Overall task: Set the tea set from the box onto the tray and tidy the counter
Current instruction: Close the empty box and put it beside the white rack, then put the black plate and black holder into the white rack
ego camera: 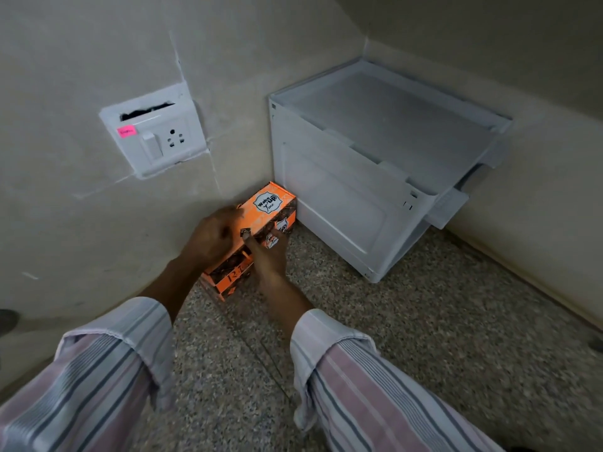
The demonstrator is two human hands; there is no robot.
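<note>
The left hand (213,234) and right hand (269,252) are closed around the orange box (261,220) on the desk (359,321); opening is judged next, with the tray unseen.

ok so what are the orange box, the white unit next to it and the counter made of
Orange box: looks like printed cardboard, matte, with sharp folded edges and flat graphics. White unit: apparently moulded plastic, smooth and slightly translucent on top, with ribbed panels and clips. Counter: speckled grey-brown stone, likely granite or terrazzo, with a dull polish and fine grain.
</note>
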